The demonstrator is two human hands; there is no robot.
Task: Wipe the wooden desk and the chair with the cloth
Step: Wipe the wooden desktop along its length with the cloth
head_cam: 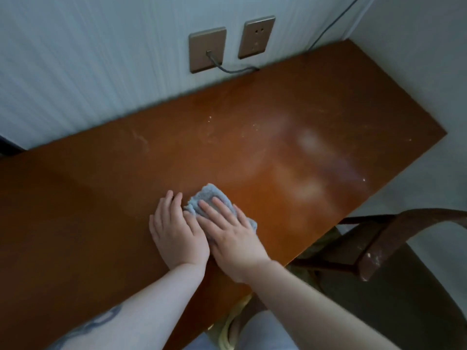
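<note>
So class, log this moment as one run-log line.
step: wiping desk | cloth: under right hand | left hand: flat beside | chair: untouched

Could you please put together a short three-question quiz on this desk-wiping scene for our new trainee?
1. True or false: the right hand lies flat on the cloth.
2. What does the left hand touch? A) the chair B) the wooden desk beside the cloth C) a wall socket
3. Fill in: the white specks lie between the cloth and the ____.

Key: 1 true; 2 B; 3 wall.
</note>
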